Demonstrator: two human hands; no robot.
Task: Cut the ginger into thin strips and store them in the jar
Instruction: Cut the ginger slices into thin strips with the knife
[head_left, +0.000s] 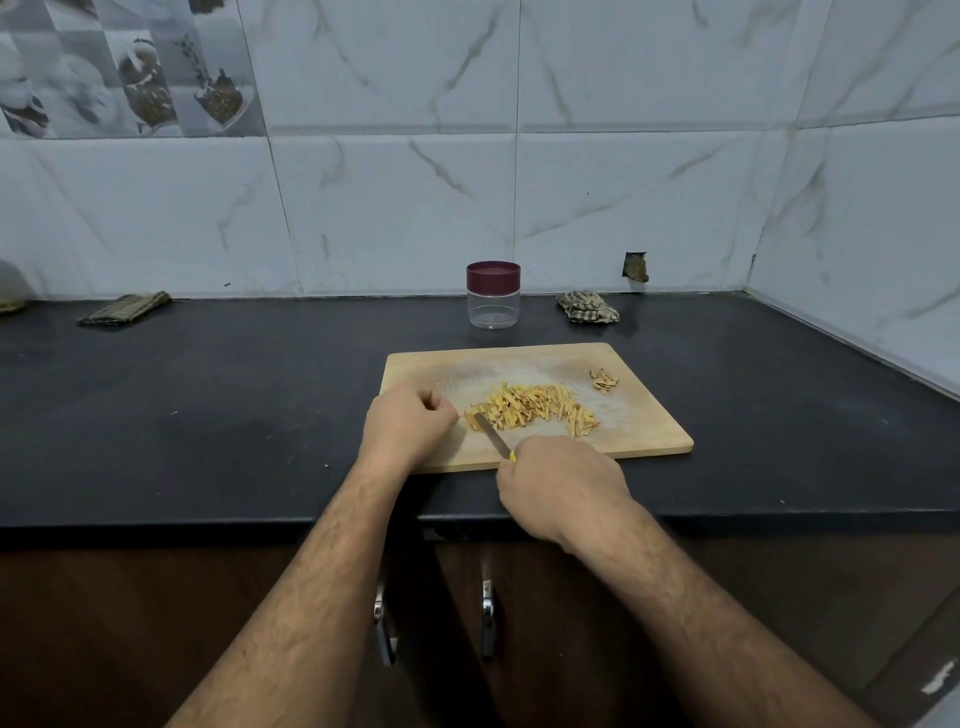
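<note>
A pile of thin yellow ginger strips (535, 408) lies in the middle of a wooden cutting board (649, 421). My right hand (563, 483) grips a knife (491, 434) by its yellow handle, the blade lying at the pile's left end. My left hand (408, 423) rests on the board just left of the strips with its fingers curled; whether it holds a piece is hidden. A clear jar (493, 296) with a maroon lid on it stands on the counter behind the board. A small heap of ginger peel (603, 382) sits near the board's far right corner.
The board lies on a black counter (208, 405) against a tiled wall. A folded cloth (124, 309) lies at the back left and a crumpled checked cloth (588, 307) at the back right. Cabinet doors with metal handles (487, 618) are below the counter edge.
</note>
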